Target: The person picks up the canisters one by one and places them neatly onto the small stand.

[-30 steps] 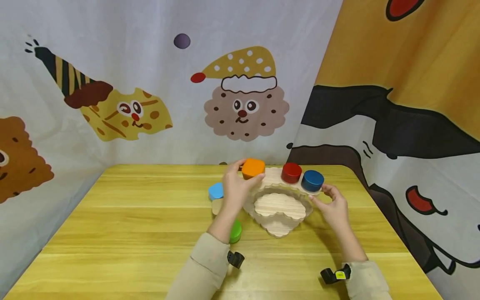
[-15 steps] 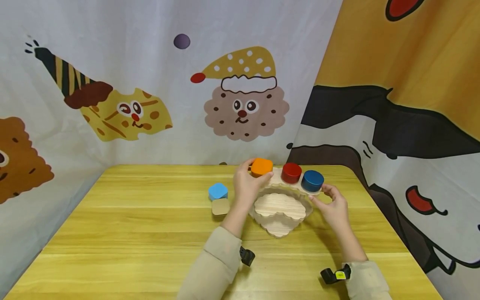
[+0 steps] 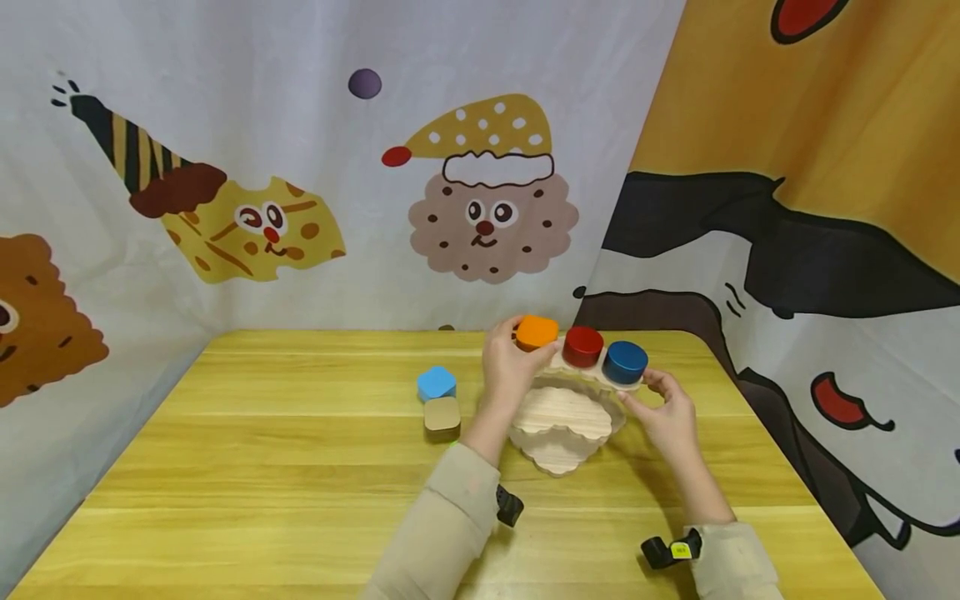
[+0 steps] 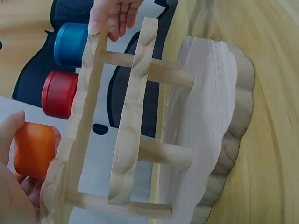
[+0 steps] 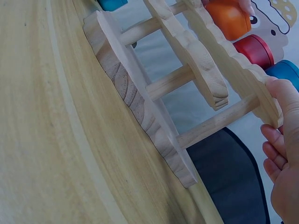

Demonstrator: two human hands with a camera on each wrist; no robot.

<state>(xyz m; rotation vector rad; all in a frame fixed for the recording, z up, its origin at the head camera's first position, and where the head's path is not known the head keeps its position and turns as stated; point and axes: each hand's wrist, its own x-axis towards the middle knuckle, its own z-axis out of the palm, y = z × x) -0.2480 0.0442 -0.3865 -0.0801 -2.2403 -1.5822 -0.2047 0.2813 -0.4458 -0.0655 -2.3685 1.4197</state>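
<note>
A tiered wooden stand (image 3: pixel 561 412) with scalloped shelves joined by dowels stands on the table. My left hand (image 3: pixel 507 364) pinches an orange rounded-square block (image 3: pixel 537 332) between thumb and fingers at the left of the top shelf (image 4: pixel 84 107). Whether the block touches that shelf, I cannot tell. On the same shelf sit a red round block (image 3: pixel 583 347) and, right of it, a dark blue round block (image 3: pixel 626 362). My right hand (image 3: pixel 669 417) grips the shelf's right end, thumb on top and fingers beneath in the right wrist view.
Left of the stand, a light blue block (image 3: pixel 437 383) and a tan rounded-square block (image 3: pixel 442 417) lie on the wooden table (image 3: pixel 262 467). A sliver of green shows beside my left sleeve (image 3: pixel 438 521). A printed curtain (image 3: pixel 300 308) hangs behind the table.
My left hand has carried the orange block rightward, closer to the red one. My left forearm now covers most of the green block. The right hand stays on the shelf end.
</note>
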